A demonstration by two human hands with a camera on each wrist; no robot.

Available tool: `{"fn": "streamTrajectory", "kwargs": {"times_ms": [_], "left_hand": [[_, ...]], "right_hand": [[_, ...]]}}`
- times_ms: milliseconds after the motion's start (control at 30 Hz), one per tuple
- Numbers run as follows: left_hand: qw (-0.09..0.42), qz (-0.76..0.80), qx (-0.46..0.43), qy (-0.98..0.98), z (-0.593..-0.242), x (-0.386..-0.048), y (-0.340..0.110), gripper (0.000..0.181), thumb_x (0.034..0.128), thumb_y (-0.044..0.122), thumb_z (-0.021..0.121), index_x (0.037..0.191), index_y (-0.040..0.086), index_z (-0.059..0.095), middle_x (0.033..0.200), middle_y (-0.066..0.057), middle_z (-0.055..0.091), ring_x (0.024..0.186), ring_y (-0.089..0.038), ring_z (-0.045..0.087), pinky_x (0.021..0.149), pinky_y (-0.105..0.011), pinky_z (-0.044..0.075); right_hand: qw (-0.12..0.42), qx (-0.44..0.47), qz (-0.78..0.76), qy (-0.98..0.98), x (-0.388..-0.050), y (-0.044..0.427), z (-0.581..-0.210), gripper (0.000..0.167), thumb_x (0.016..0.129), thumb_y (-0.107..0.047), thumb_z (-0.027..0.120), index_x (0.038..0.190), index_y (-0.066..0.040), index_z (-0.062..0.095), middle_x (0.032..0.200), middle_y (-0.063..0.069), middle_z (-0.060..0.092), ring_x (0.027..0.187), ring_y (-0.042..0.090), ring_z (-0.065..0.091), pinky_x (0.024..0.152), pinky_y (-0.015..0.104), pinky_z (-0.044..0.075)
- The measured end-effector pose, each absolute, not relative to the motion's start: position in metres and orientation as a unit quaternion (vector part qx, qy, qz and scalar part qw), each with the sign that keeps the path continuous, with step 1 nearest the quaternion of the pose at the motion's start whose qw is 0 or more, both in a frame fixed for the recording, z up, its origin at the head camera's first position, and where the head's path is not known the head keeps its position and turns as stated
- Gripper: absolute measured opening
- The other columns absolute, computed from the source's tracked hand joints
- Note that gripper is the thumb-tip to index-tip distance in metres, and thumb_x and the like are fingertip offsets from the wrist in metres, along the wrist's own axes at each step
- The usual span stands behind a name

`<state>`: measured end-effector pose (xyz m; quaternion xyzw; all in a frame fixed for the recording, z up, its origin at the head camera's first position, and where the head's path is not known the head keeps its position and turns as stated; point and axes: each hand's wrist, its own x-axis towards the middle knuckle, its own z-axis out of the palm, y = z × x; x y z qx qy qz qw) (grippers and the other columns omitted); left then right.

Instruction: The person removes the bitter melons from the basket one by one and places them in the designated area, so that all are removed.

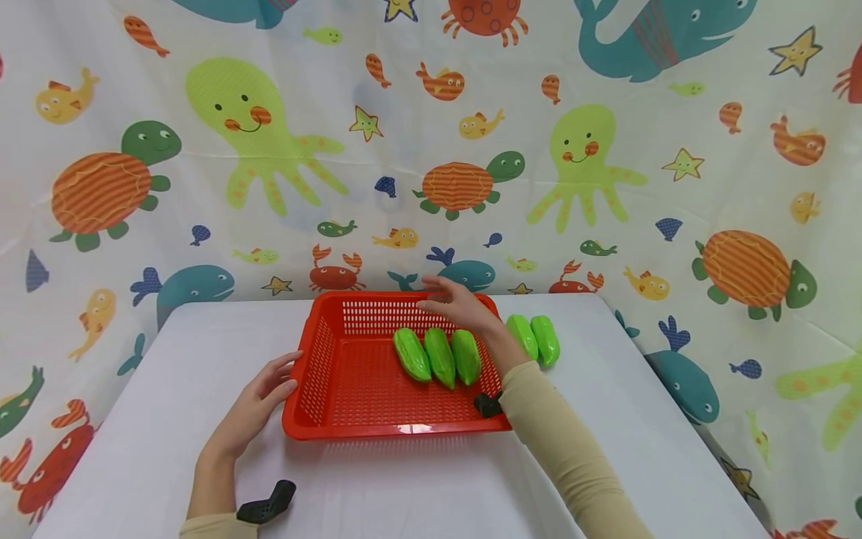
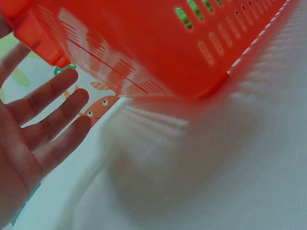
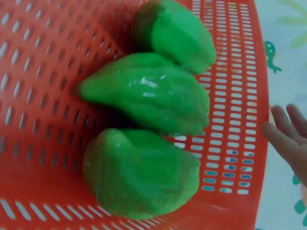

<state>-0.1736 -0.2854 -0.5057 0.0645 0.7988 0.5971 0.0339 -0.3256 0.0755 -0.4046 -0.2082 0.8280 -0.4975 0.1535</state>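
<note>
A red plastic basket with slotted walls stands on the white table. Three glossy green, ridged fruits lie side by side in its right half; the right wrist view shows these green fruits close up. At the basket's left rim is my left hand, its fingertips at the edge. In the left wrist view several fingers of the left hand are spread and extended beside the basket wall. My right hand hovers by the back right rim, above the fruits, fingers loosely extended and holding nothing.
Two more green fruits lie on the table just right of the basket, partly behind the right arm. A curtain printed with sea animals hangs behind the table. Black wrist devices are worn on both arms.
</note>
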Motion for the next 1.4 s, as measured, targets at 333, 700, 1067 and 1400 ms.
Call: {"fn": "streamTrajectory", "kwargs": {"times_ms": [333, 700, 1067, 1400], "left_hand": [[0.036, 0.597, 0.063, 0.799, -0.505, -0.173, -0.285, 0.059, 0.1000, 0.038, 0.053, 0.152, 0.021, 0.032, 0.147, -0.017, 0.041, 0.131, -0.039, 0.041, 0.098, -0.059, 0.044], [0.036, 0.595, 0.062, 0.800, -0.506, -0.173, -0.286, 0.059, 0.0999, 0.038, 0.053, 0.152, 0.021, 0.031, 0.147, -0.017, 0.041, 0.132, -0.040, 0.041, 0.098, -0.060, 0.044], [0.040, 0.598, 0.063, 0.798, -0.506, -0.173, -0.286, 0.059, 0.0999, 0.038, 0.053, 0.152, 0.022, 0.032, 0.147, -0.016, 0.041, 0.132, -0.039, 0.041, 0.098, -0.060, 0.043], [0.038, 0.599, 0.066, 0.798, -0.505, -0.173, -0.287, 0.058, 0.1001, 0.037, 0.053, 0.152, 0.021, 0.032, 0.147, -0.017, 0.041, 0.132, -0.040, 0.040, 0.098, -0.061, 0.043]], "right_hand": [[0.178, -0.230, -0.460, 0.839, -0.325, 0.070, -0.411, 0.061, 0.093, -0.035, 0.067, 0.147, -0.021, 0.043, 0.146, 0.008, 0.047, 0.126, 0.024, 0.052, 0.101, 0.041, 0.047], [0.225, -0.239, -0.415, 0.849, -0.324, 0.067, -0.416, 0.065, 0.090, -0.039, 0.069, 0.147, -0.022, 0.044, 0.143, 0.007, 0.050, 0.124, 0.023, 0.053, 0.100, 0.041, 0.047], [0.230, -0.263, -0.359, 0.866, -0.324, 0.066, -0.419, 0.061, 0.090, -0.040, 0.069, 0.144, -0.019, 0.049, 0.142, 0.000, 0.051, 0.123, 0.019, 0.049, 0.100, 0.040, 0.046], [0.249, -0.263, -0.352, 0.863, -0.324, 0.065, -0.423, 0.058, 0.091, -0.034, 0.069, 0.143, -0.015, 0.050, 0.140, 0.007, 0.054, 0.119, 0.020, 0.055, 0.099, 0.040, 0.048]]}}
